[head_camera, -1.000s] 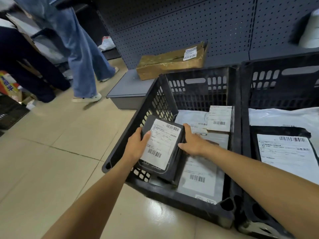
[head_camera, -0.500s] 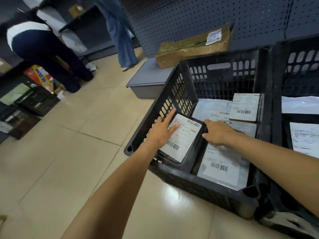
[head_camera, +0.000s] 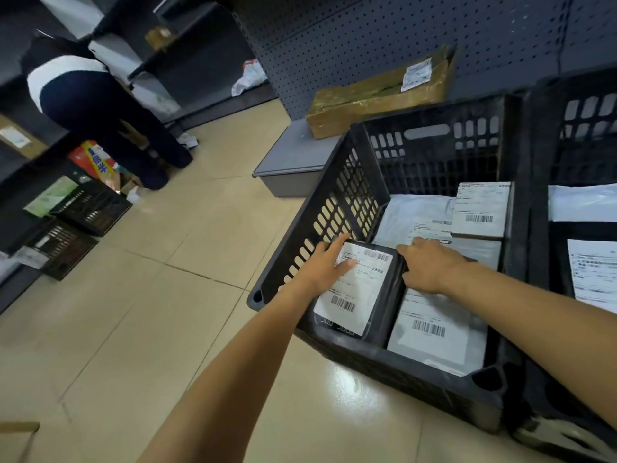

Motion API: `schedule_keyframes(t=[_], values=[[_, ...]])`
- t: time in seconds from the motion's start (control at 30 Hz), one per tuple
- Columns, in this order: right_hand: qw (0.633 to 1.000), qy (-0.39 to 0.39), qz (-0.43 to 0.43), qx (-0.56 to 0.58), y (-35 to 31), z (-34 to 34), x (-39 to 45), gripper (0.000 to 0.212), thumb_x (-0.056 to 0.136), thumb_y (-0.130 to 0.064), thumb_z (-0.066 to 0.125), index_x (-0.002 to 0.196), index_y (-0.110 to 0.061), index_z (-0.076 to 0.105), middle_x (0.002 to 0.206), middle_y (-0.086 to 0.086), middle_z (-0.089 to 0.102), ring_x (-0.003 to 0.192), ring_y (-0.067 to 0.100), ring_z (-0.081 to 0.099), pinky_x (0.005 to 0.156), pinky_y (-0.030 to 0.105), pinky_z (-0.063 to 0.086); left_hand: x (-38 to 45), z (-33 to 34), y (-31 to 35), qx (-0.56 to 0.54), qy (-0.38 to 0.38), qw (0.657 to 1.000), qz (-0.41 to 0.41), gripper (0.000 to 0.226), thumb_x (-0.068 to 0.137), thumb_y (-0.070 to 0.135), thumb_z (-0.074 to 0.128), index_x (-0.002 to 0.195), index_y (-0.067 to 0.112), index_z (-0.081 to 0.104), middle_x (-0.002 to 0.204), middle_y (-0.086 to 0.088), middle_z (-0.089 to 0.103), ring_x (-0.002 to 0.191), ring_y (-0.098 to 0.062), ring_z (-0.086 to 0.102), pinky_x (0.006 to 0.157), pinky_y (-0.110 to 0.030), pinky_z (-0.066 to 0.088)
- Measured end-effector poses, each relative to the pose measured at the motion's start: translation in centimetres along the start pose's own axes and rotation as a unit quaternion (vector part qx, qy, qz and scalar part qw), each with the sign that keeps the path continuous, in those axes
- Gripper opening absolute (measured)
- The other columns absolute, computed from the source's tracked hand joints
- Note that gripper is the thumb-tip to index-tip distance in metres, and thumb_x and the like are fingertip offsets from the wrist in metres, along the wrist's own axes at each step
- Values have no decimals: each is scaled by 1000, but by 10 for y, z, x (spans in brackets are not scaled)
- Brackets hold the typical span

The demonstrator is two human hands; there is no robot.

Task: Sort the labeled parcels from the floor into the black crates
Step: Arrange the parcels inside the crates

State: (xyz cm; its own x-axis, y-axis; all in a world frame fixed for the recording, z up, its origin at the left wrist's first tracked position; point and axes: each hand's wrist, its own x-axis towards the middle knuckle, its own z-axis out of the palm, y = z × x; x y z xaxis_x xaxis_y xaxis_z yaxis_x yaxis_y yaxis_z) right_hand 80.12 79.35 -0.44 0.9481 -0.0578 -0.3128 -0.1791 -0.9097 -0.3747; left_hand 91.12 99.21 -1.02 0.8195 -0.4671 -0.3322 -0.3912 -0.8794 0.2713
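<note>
A dark parcel (head_camera: 362,292) with a white barcode label lies in the front left corner of a black crate (head_camera: 337,202). My left hand (head_camera: 322,265) rests on its label with straight fingers. My right hand (head_camera: 429,264) grips the parcel's right edge, fingers curled down beside it. The same crate holds a grey labeled parcel (head_camera: 437,329), a white bag (head_camera: 417,215) and a small box (head_camera: 482,208). A second black crate (head_camera: 574,128) at the right holds more labeled parcels (head_camera: 592,272).
A brown cardboard box (head_camera: 377,95) sits on a low grey shelf base (head_camera: 290,158) behind the crate. A person (head_camera: 96,108) bends over at the far left near smaller black crates (head_camera: 90,205). Beige tiled floor (head_camera: 150,295) spreads to the left.
The dark parcel has gone lower and flatter into the crate's corner. My left hand went from gripping its edge to lying on the label. My view swung left.
</note>
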Motion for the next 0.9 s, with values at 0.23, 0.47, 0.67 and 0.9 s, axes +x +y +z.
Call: schedule_keyframes(t=[0.23, 0.47, 0.67, 0.9], values=[[995, -59, -5, -76, 1, 5, -1, 70, 95, -31, 46, 155, -13, 14, 157, 5, 26, 140, 31, 27, 110, 45, 35, 4, 5, 0, 55, -13, 997, 47, 71, 101, 37, 52, 159, 27, 14, 167, 6, 1, 148, -23, 27, 117, -43, 34], [986, -106, -25, -122, 2, 5, -3, 76, 94, -25, 44, 157, -16, 3, 160, 8, 17, 143, 34, 21, 111, 46, 32, 8, 9, -5, 88, -53, 993, 56, 73, 96, 30, 61, 157, 33, 20, 165, 0, 14, 147, -25, 29, 117, -43, 32], [985, -104, -37, -136, 2, 7, -4, 68, 95, -24, 44, 156, -19, 14, 158, 10, 23, 142, 34, 24, 113, 47, 30, 11, 10, -10, 90, -58, 992, 60, 75, 95, 29, 63, 156, 38, 20, 165, 2, 14, 147, -25, 27, 116, -49, 34], [982, 29, -136, -127, 0, -10, -29, 38, 96, -18, 42, 133, -19, 49, 130, 6, 56, 120, 28, 47, 95, 40, 39, 8, 10, -2, 75, -27, 995, 66, 66, 95, 30, 63, 151, 35, 30, 156, 2, 31, 136, -23, 42, 107, -47, 44]])
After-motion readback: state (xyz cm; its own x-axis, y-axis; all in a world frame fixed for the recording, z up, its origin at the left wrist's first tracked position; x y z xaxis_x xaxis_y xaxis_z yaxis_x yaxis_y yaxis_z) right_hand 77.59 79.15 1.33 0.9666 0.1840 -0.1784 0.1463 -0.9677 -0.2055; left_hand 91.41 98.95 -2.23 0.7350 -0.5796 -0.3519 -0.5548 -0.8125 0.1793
